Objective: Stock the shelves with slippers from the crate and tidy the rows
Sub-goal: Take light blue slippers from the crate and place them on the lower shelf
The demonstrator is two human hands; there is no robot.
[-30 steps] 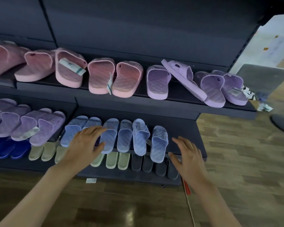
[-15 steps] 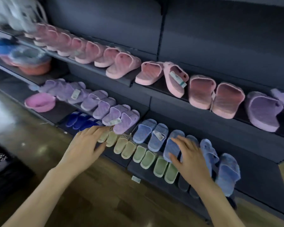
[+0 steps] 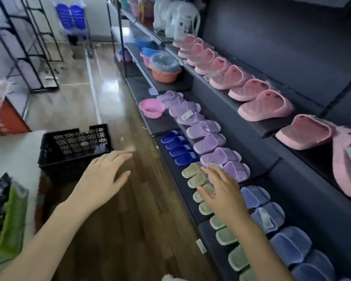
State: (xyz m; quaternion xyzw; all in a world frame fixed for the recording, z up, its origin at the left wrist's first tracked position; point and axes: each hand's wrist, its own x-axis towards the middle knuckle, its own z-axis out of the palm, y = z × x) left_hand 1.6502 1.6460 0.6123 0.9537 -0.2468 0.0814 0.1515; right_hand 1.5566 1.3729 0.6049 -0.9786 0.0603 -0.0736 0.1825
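Left hand (image 3: 101,177) and right hand (image 3: 223,193) are spread and empty. The green slippers (image 3: 193,171) beneath the right hand look light and bendy; probably best pinched by the strap.

Only the person's arms and hands show. The left hand (image 3: 101,175) and the right hand (image 3: 223,191) are both bare, with slim fingers and uncovered wrists. The left forearm (image 3: 49,236) and the right forearm (image 3: 261,246) are bare skin all the way to the bottom edge of the view. The fingertips are too blurred to make out the nails.
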